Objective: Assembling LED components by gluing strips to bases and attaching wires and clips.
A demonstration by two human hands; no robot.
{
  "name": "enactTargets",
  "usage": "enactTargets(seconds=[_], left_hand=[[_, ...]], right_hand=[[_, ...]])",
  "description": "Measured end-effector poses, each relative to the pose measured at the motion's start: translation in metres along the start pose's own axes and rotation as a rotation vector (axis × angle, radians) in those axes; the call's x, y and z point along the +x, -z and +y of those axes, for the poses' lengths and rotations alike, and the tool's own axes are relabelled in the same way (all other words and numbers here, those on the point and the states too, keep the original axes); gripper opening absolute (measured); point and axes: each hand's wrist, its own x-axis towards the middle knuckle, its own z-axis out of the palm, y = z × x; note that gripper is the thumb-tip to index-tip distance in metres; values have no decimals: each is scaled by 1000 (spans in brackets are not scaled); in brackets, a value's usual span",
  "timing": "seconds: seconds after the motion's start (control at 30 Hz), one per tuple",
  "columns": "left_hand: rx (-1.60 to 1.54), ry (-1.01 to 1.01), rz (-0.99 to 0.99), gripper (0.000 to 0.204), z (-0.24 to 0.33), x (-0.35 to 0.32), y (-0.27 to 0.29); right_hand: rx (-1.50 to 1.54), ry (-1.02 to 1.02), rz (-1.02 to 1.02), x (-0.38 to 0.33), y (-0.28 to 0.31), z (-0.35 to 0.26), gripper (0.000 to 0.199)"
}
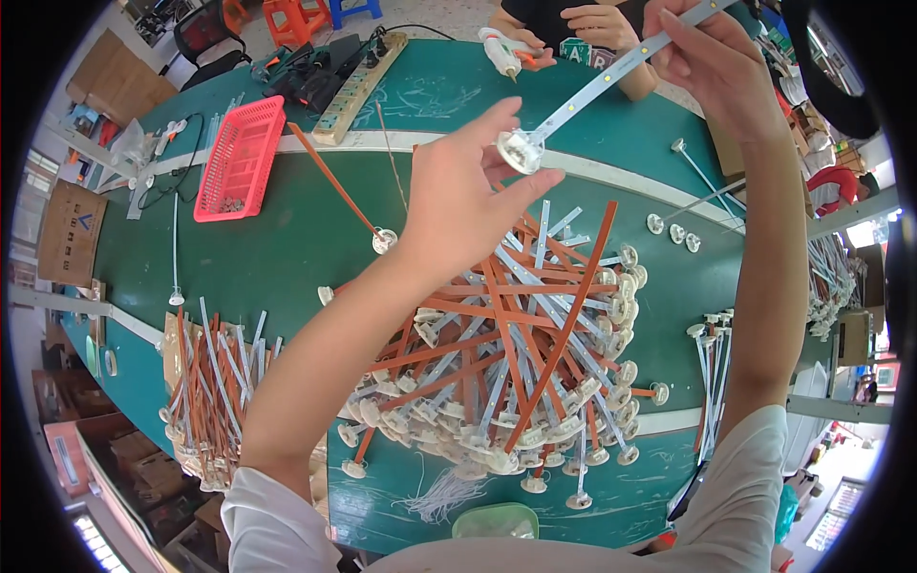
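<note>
Right hand point(714, 76): its grip is pinching the upper part of the pale light strip point(608, 80), fingers closed around it.
Left hand point(454, 196): thumb and forefinger are standing well apart, curving around the round cap point(519, 153) at the strip's lower end; I cannot tell how firmly, if at all, this grip is bearing on it.
Light strip: it is slanting through the air above the green bench point(267, 248), its cap end low between the hands and its other end running out at the top edge.
Strip bending: the long, thin piece is probably flexing easily, so uneven pressure between the two hands could be creasing it or straining the joint at the cap.
Cap slipping: if the left hand is offering little support, a careless twist could be letting the cap swing or come loose.
Pile point(497, 363): brown and pale strips are crossing at all angles just below, so a dropped piece could be tangling there, and a low forearm could be dragging some out.
Glue gun point(499, 50): another person's hand point(537, 59) is holding it near the strip, nozzle pointing downward; if hot, it could be burning skin or marking the strip should the two be meeting.
</note>
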Motion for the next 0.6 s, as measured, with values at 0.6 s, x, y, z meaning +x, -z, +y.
enactTargets(seconds=[0.6], left_hand=[[-325,7,74,48,-7,-5,-2]], right_hand=[[372,7,-167,6,-34,-9,12]])
